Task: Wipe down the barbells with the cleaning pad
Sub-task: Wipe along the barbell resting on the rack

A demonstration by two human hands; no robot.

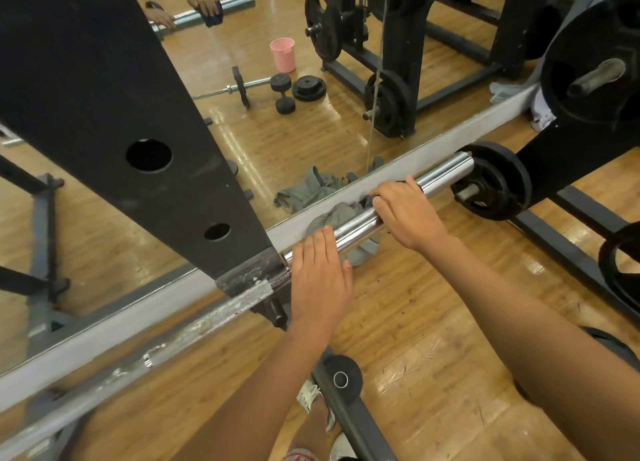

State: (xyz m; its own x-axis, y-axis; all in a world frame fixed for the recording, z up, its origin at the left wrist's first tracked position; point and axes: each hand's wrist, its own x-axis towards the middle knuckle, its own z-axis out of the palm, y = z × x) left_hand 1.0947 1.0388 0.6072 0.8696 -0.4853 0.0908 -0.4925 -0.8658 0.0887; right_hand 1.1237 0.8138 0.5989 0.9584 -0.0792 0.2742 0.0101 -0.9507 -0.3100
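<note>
A chrome barbell sleeve (440, 174) runs diagonally from the black rack upright toward the upper right, in front of a wall mirror. My left hand (320, 287) rests on the sleeve's inner end, close to the rack, with its fingers laid straight over the metal. Farther out along the sleeve, my right hand (405, 214) is curled over the bar and grips a dark cleaning pad (367, 201), of which only a small edge shows under the fingers. The mirror at the top left shows the same grip with a dark pad wrapped on the sleeve.
The black rack upright (138, 114) fills the left. A weight plate (491, 183) hangs on a peg just beyond the sleeve's tip. A grey cloth (329, 218) lies on the wooden floor under the bar. A pink bucket (283, 54) and dumbbells appear in the mirror. A rack base beam (343, 379) lies by my feet.
</note>
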